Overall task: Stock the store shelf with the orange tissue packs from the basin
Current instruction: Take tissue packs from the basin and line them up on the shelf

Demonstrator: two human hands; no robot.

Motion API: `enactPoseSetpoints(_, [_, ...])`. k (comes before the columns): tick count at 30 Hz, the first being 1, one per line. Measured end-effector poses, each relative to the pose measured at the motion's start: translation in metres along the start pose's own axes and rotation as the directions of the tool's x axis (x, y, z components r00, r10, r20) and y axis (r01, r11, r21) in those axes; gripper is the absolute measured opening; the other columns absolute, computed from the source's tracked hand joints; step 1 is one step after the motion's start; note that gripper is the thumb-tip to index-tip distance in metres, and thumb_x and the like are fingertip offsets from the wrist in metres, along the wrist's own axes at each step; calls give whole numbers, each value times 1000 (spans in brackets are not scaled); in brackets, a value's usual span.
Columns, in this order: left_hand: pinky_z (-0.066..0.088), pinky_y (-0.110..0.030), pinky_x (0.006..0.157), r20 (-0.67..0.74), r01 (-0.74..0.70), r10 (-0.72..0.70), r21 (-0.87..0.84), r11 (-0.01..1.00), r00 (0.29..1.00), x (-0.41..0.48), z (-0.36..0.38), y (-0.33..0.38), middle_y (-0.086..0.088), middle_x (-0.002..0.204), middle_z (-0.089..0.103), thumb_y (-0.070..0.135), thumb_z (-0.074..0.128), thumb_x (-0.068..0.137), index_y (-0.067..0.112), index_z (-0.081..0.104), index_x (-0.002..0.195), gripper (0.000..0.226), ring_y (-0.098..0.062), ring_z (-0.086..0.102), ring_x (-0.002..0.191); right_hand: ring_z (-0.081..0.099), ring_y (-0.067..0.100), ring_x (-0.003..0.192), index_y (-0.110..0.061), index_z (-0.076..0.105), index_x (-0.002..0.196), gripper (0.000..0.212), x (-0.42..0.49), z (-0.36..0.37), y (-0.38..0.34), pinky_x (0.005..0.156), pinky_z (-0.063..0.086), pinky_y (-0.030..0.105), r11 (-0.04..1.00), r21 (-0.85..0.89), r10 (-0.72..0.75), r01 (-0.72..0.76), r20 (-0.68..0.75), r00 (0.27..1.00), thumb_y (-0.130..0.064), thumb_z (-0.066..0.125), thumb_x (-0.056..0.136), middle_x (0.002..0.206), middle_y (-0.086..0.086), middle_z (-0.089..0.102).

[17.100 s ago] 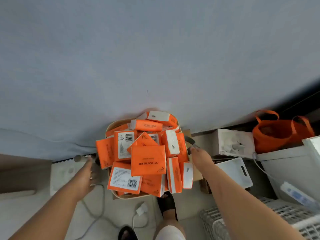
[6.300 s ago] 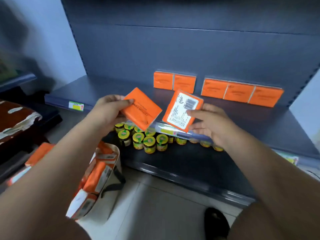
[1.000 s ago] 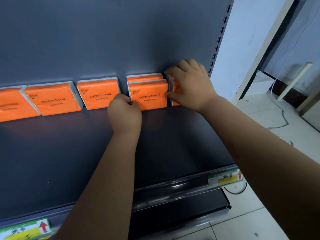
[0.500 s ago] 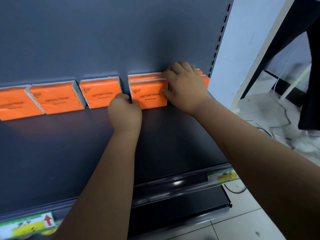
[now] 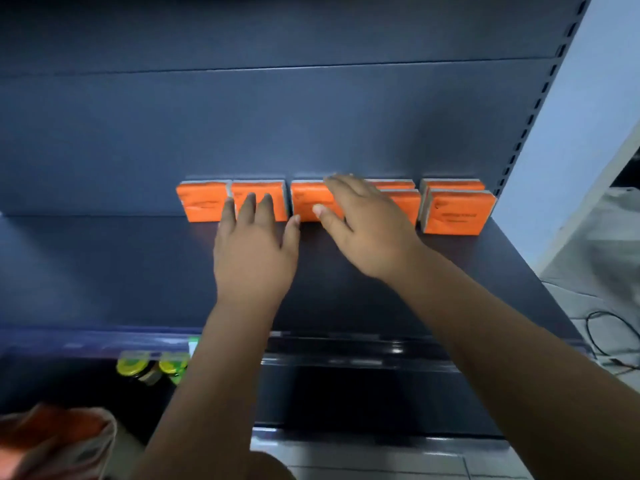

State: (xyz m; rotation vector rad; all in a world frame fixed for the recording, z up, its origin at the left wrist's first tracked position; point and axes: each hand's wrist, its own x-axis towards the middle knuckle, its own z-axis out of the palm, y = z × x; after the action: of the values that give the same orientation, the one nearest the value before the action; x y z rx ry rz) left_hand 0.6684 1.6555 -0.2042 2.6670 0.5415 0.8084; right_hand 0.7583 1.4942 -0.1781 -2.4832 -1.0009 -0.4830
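Left hand [image 5: 254, 251] and right hand [image 5: 367, 230] now release the tissue packs [image 5: 453, 216], fingers straight, holding nothing. This placement looks done; next, fetch more from the basin [image 5: 52, 441].

A: On the tissue packs [image 5: 453, 216]?
B: Bright orange, with dark print and pale grey at the sides.
A: And for the shelf [image 5: 104, 271]?
B: Plain dark blue-grey. Yellow-green on the jar lids [image 5: 133, 364] below, pale bluish white for the wall [image 5: 588, 98].

Yellow-lidded jars [image 5: 138, 370] sit at lower left; a black cable [image 5: 588, 323] loops at far right.
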Motion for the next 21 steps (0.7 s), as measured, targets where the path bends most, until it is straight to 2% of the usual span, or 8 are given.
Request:
enactPoseSetpoints(3, [28,-54,122,-79,50,-44,81,995,996,-41,-55,-44,-14,158,45,61,32,99,9,49,150,75,-41,26,152,34,22,149,-15,41,154,66,-32,8,-58,122,28,40,993,114,-13,1,105,994,-56,33,104,160,3,41])
enactPoseSetpoints(5, [30,-55,121,-92,94,-82,134,987,992,-75,-87,-73,-16,157,47,61,32,99,8,51,148,75,-42,28,151,24,20,154,-17,34,159,65,-49,14,-102,125,20,37,986,169,-41,8,192,980,-55,34,106,166,0,32])
enactPoseSetpoints(8, [32,-56,120,-110,182,-162,207,961,981,-127,-132,-114,-17,154,50,60,35,99,7,54,146,73,-43,32,149,18,18,155,-18,29,161,65,-70,23,-180,123,14,31,968,234,-149,89,251,956,-53,36,106,168,0,27])
enactPoseSetpoints(13, [32,-53,120,-161,348,-314,273,897,936,-214,-199,-181,-19,149,55,58,41,95,6,60,138,70,-46,37,145,36,26,147,-13,42,152,61,-115,48,-304,119,28,38,907,351,-328,231,246,912,-51,39,105,157,6,44])
enactPoseSetpoints(17, [25,-49,123,-133,486,-469,303,820,873,-274,-234,-223,-13,154,50,59,39,101,12,55,144,66,-38,29,152,33,21,148,-16,37,156,64,-136,69,-360,119,26,35,878,416,-392,236,343,854,-53,41,104,161,3,39])
enactPoseSetpoints(21, [24,-48,123,-66,620,-630,282,732,774,-319,-239,-252,-8,159,45,52,48,103,14,51,148,60,-35,24,154,40,25,143,-18,44,151,57,-144,84,-394,113,35,39,886,417,-385,204,415,824,-51,43,104,154,4,46])
